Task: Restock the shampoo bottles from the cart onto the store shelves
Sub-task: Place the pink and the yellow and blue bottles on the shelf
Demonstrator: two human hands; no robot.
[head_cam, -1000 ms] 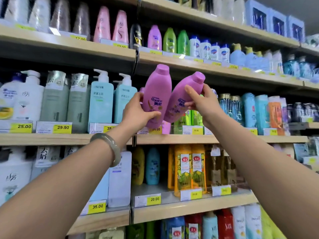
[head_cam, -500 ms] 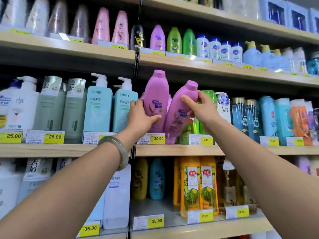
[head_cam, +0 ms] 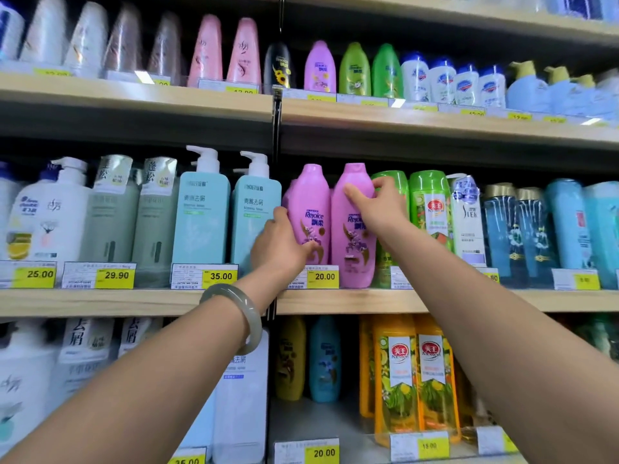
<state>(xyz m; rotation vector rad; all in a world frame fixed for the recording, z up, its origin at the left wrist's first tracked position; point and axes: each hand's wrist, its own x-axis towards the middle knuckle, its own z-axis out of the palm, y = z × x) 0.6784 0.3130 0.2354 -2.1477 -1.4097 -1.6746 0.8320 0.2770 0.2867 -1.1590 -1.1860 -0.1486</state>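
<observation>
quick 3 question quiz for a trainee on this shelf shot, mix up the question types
1. True or false: both pink bottles stand upright on the middle shelf.
2. Which hand grips its bottle nearer the cap? A) left hand B) right hand
3. Fill in: the yellow price tag below the left pink bottle reads ____.

Key:
1. True.
2. B; it holds the right pink bottle near the top, while the left hand holds its bottle low.
3. 20.00

both bare arms reach forward and up; the left hand curls with its fingers wrapped; the right hand pinches, thumb extended leftward
</observation>
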